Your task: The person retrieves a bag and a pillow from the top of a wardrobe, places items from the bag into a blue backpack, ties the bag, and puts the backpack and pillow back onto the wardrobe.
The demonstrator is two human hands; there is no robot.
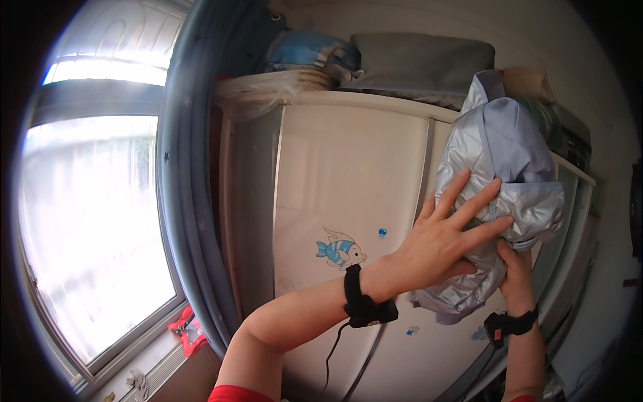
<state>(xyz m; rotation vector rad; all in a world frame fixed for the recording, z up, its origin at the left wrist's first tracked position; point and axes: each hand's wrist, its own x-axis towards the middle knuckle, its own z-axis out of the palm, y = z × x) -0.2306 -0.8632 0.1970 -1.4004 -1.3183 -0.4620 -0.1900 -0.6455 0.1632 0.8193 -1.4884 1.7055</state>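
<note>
A shiny silver fabric bundle with smooth lavender-grey panels is held up in front of the wardrobe, on the right. It looks puffy and folded; whether it is a garment or a bag, I cannot tell. My left hand lies across its face with the fingers spread and pressing on the fabric. From below, my right hand grips the bundle's lower right side, thumb in front; its other fingers are hidden behind the fabric. A black strap with a small box and a cable circles each wrist.
Behind stands a white sliding-door wardrobe with fish stickers. On its top sit a grey storage case, a blue bag and other bundles. A blue curtain hangs beside the bright window; a red-framed item rests near the sill.
</note>
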